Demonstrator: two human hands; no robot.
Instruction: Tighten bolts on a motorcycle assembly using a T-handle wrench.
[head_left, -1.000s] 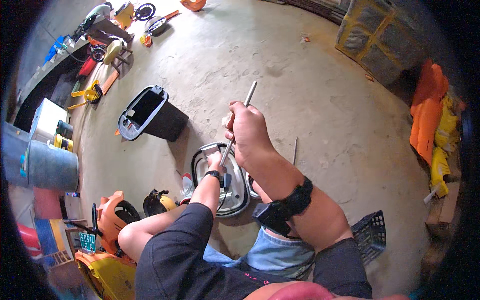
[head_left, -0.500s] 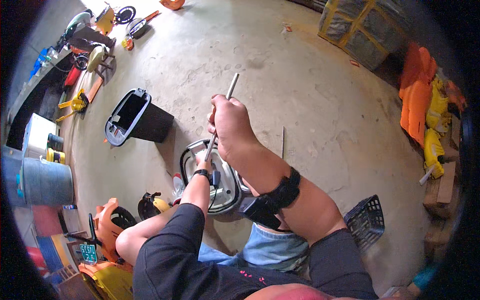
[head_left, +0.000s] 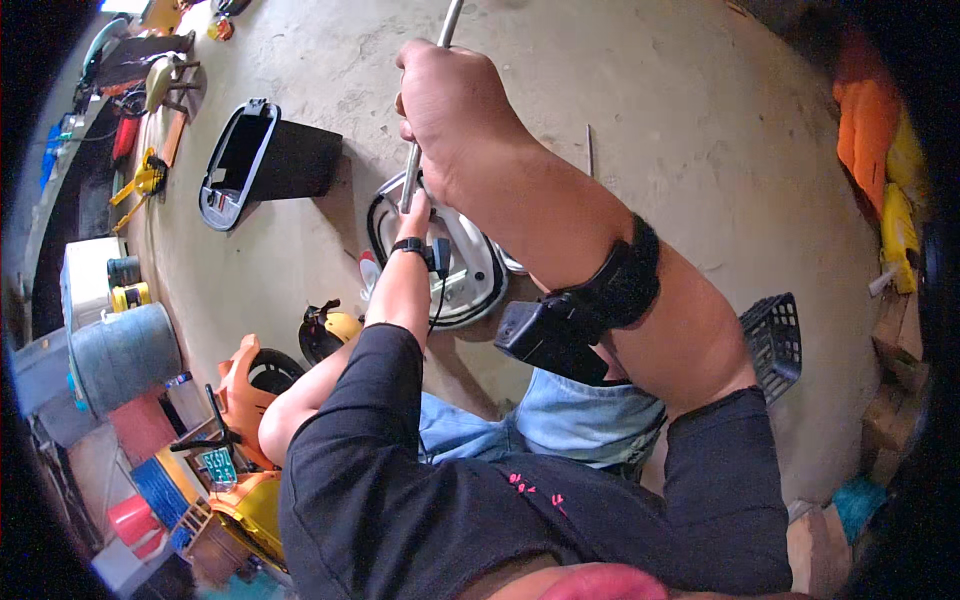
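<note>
Bare concrete floor spread beneath the work, and on it, before the person's jeans, lay an oval pan, pale inside with a dark rim. Above the pan's far left side, the right hand had its fingers clamped in a fist around a metal rod, which slanted so that its lower end came down over the left hand and its upper end ran out of view. Such a full grip around the shaft seemed meant to keep the rod from slipping or turning. Over the pan's left part, the left hand reached low, perhaps to steady something there; its fingers were mostly hidden, so I could not tell whether they were together, apart or closed on anything, nor whether the rod touched them. A black box was strapped to the right forearm, presumably so that it needed no holding. Beyond the pan to the left, a black bucket had its mouth turned away from it; beyond the pan to the right, a thin rod lay on the floor, apparently set aside within reach. Well right of the pan was a black basket, and well left of it a blue barrel, both likely kept out of the way.
</note>
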